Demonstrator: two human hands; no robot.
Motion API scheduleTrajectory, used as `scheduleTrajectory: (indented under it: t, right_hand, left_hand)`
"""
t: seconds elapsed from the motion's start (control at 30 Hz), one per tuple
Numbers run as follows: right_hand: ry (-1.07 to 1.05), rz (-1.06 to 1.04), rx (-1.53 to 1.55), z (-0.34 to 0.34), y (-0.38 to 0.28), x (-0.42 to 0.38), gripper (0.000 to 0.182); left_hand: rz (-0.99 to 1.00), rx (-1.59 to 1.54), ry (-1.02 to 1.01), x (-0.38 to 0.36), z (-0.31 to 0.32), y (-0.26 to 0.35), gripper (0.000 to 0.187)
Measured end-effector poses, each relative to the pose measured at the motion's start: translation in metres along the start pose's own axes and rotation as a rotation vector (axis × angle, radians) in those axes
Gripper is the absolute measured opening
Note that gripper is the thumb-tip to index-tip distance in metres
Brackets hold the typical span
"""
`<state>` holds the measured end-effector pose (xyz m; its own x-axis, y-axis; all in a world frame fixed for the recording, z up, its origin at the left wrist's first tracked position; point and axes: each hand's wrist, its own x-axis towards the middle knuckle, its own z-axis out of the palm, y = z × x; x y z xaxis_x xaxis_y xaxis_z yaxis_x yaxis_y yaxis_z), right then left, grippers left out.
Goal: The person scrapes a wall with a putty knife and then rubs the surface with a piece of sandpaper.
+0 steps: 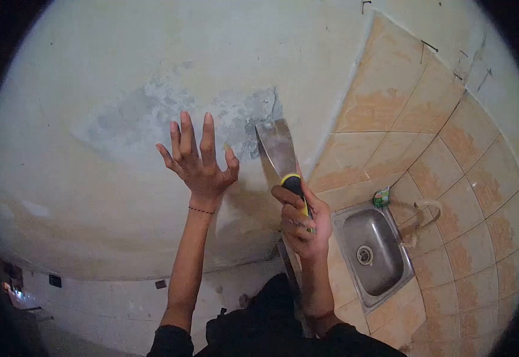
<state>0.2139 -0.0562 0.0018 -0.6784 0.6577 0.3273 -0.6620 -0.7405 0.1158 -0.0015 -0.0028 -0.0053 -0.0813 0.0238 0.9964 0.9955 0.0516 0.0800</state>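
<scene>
My right hand [307, 223] is wrapped round the black and yellow handle of a putty knife [279, 146]. The wide metal blade points up, its edge at the damaged patch on the wall [63, 178]. Grey, flaking plaster [244, 116] shows just above and left of the blade. My left hand [200, 154], with a thin dark band at the wrist, is spread with fingers apart against or close to the wall, left of the blade. Nothing is held in it. Another bare grey patch [134, 119] lies above and left of its fingers.
A steel sink [373, 250] is set in a tiled counter at the lower right, with a faucet [429, 211] beside it. A small green packet [381, 197] sits at the sink's upper edge. Orange-beige tiles [473, 190] cover the wall at right.
</scene>
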Motion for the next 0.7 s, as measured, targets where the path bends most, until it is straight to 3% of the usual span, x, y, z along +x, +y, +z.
scheduleTrajectory:
  t: [0.13, 0.3, 0.47, 0.7]
  right_hand:
    - [0.020, 0.025, 0.074, 0.009, -0.001, -0.001, 0.046]
    - [0.005, 0.047, 0.131, 0.012, -0.004, 0.000, 0.047]
    - [0.005, 0.086, 0.147, 0.007, -0.006, -0.001, 0.024]
    - [-0.003, 0.114, 0.270, 0.014, 0.000, 0.003, 0.028]
  left_hand:
    - [-0.004, -0.002, -0.006, 0.001, -0.001, 0.001, 0.061]
    - [-0.003, 0.002, 0.005, 0.000, 0.001, 0.000, 0.062]
    - [0.002, -0.009, 0.020, 0.001, 0.000, 0.002, 0.062]
    - [0.007, -0.006, 0.010, 0.000, 0.000, 0.000, 0.062]
